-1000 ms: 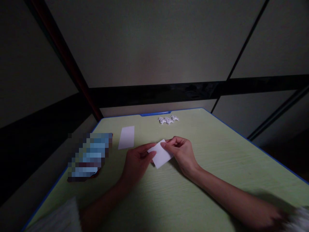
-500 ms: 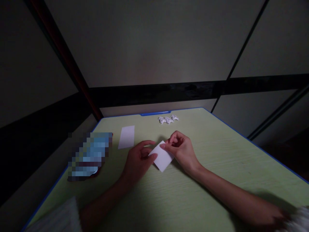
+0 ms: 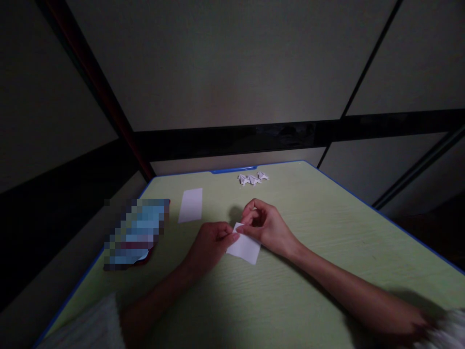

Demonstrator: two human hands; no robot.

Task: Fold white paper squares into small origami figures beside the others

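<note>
Your left hand [image 3: 209,246] and right hand [image 3: 271,229] both pinch the square [image 3: 246,249] in a narrow grip above the tabletop [image 3: 312,295].

Here on the table [image 3: 327,232], a piece of paper [image 3: 246,250] sits between the left hand [image 3: 210,245] and the right hand [image 3: 271,228], around the middle. Over to its left and farther back lies a loose sheet [image 3: 191,205], and left of that, nearer the person, there's a pixelated item [image 3: 136,232] by the table's left edge. Beyond the hands, three folded paper figures [image 3: 253,180] line up side by side near the far edge, just right of the edge strip [image 3: 234,170], with wall panels [image 3: 218,72] behind everything.
</note>
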